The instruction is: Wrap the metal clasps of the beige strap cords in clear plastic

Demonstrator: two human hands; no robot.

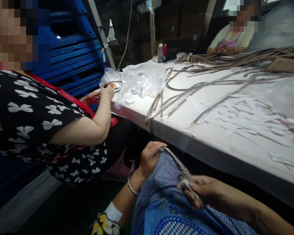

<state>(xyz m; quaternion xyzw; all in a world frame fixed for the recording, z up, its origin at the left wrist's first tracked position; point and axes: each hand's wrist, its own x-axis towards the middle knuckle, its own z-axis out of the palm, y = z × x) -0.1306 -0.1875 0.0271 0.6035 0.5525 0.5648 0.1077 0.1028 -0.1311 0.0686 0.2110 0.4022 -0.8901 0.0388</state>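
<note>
My left hand [149,158], with a bangle at the wrist, is closed on one end of a thin grey-brown strap [173,157] above my lap. From there the strap runs down to my right hand [198,189]. The right fingers are closed around a shiny metal piece [185,181] at the strap's other visible part; blur hides whether it is a buckle or a tool. Beneath both hands spreads a blue checked apron [161,176].
A white table [225,155] stands ahead, bearing several straps [176,98], clear plastic bags [143,80] and white paper strips [237,119]. A co-worker [80,130] sits close at left, handling a small item. Another person [231,40] sits across the table.
</note>
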